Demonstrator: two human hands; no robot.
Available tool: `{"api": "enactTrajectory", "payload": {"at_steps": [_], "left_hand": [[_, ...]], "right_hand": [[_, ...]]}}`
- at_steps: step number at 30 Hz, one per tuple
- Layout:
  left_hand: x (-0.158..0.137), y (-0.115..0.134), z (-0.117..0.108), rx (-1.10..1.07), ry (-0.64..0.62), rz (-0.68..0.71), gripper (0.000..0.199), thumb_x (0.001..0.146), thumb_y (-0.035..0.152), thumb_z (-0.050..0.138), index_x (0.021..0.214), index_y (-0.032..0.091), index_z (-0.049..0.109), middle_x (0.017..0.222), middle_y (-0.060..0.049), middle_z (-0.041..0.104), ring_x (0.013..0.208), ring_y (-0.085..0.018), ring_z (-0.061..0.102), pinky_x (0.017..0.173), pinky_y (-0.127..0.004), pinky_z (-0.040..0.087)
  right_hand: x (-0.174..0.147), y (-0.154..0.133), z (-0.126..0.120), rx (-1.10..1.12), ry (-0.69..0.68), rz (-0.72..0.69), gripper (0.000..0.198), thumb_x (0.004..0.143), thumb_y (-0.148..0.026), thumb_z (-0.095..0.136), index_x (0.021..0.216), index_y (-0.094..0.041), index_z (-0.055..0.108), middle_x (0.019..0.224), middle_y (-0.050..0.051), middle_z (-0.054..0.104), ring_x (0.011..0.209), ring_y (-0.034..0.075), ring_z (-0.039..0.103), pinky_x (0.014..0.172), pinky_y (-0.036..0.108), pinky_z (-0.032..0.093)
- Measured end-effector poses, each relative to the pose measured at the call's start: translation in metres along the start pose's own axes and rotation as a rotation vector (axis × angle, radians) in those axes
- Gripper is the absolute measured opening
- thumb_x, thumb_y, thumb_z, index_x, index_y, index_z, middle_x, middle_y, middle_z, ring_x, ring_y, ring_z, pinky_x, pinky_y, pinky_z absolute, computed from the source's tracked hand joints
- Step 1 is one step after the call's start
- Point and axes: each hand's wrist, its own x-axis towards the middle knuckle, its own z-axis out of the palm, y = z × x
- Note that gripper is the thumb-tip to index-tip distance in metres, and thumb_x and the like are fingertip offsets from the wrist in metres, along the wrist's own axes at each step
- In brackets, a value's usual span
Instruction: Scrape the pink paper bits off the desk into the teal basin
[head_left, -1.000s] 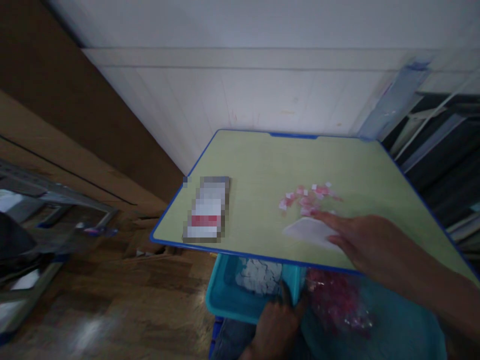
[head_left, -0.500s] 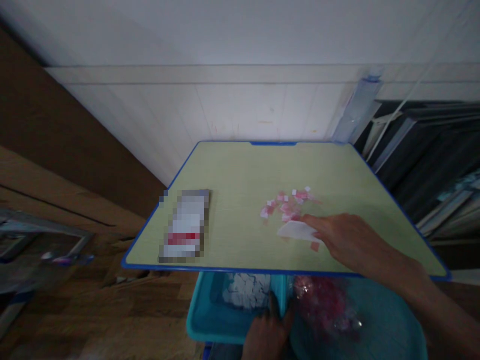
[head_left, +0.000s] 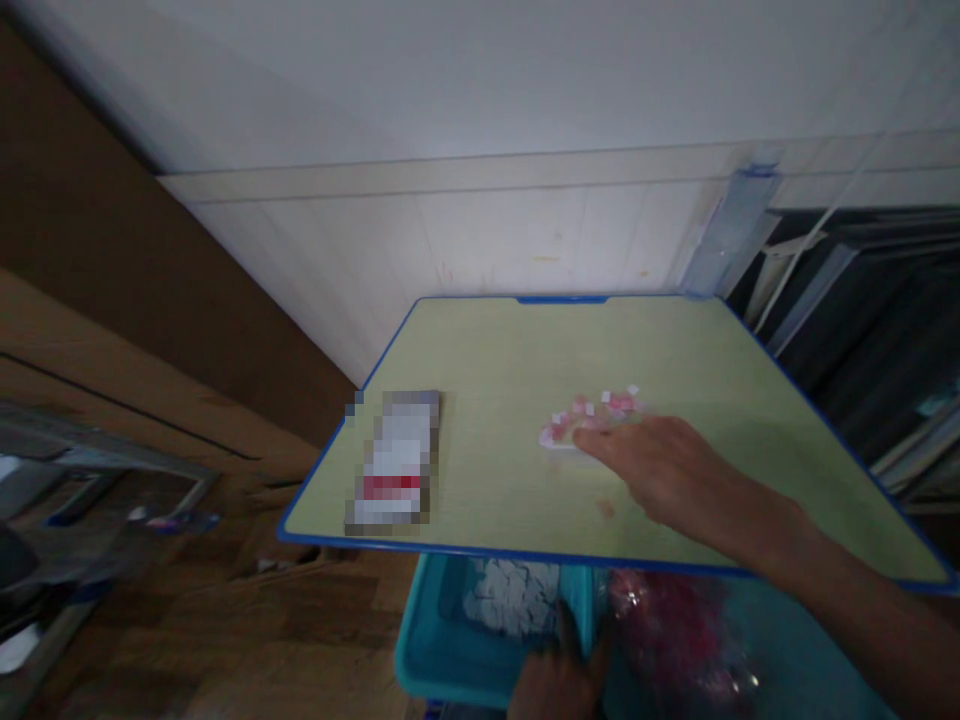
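My right hand (head_left: 637, 455) is over the right half of a pale green tabletop (head_left: 495, 350), fingers closed on a thin white slip (head_left: 571, 447). Most of the slip is hidden beneath the fingers. Small pink and white pieces (head_left: 619, 402) lie scattered right by the fingertips, smeared by motion. Below the table edge, my left hand (head_left: 559, 680) rests at the right side of a teal tray (head_left: 450, 670), index finger and thumb apart on either side of the rim. White flat pieces (head_left: 517, 595) fill part of that tray.
A pixelated flat item (head_left: 394, 460) lies at the table's left. Beside the tray is a clear plastic bag (head_left: 675, 630) with reddish contents. A clear bottle (head_left: 731, 230) stands behind the back right corner, against the wall. Dark flat panels (head_left: 862, 290) lean at right.
My right hand has slid left and slightly away across the table with the white slip, among the pink pieces. The view has shifted a little. My left hand keeps its place at the tray.
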Motion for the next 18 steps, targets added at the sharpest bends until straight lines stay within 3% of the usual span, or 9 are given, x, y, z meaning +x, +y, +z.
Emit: {"api": "enactTrajectory", "payload": {"at_steps": [4, 8, 13, 18], "left_hand": [[0.002, 0.0, 0.004, -0.019, 0.009, 0.008, 0.059, 0.088, 0.013, 0.038, 0.141, 0.039, 0.033, 0.12, -0.019, 0.06, 0.087, -0.027, 0.067, 0.066, -0.036, 0.056], [0.004, 0.001, 0.006, -0.028, 0.036, -0.008, 0.056, 0.089, 0.014, 0.036, 0.14, 0.039, 0.036, 0.116, -0.019, 0.062, 0.084, -0.027, 0.068, 0.065, -0.036, 0.056], [0.006, 0.002, 0.009, -0.02, 0.032, 0.004, 0.052, 0.09, 0.019, 0.036, 0.138, 0.038, 0.039, 0.119, -0.021, 0.06, 0.083, -0.029, 0.068, 0.064, -0.038, 0.057], [0.006, 0.0, 0.013, -0.035, 0.022, 0.0, 0.054, 0.09, 0.019, 0.037, 0.14, 0.04, 0.035, 0.121, -0.02, 0.06, 0.085, -0.029, 0.068, 0.066, -0.038, 0.057]], "right_hand": [[-0.02, 0.01, -0.024, 0.057, -0.145, -0.017, 0.042, 0.086, -0.007, 0.045, 0.122, -0.026, 0.055, 0.089, 0.001, 0.07, 0.078, 0.018, 0.065, 0.069, 0.032, 0.047], [-0.008, 0.015, -0.036, 0.046, -0.14, 0.016, 0.046, 0.083, -0.002, 0.042, 0.12, -0.026, 0.056, 0.097, 0.001, 0.071, 0.08, 0.017, 0.066, 0.066, 0.029, 0.046], [0.017, -0.004, -0.02, -0.009, -0.085, -0.033, 0.04, 0.085, -0.001, 0.041, 0.113, -0.022, 0.058, 0.099, 0.004, 0.07, 0.082, 0.017, 0.064, 0.066, 0.029, 0.043], [0.002, -0.009, -0.007, 0.092, -0.129, -0.096, 0.038, 0.086, -0.004, 0.044, 0.118, -0.022, 0.055, 0.091, 0.003, 0.068, 0.083, 0.018, 0.062, 0.072, 0.031, 0.042]]}}
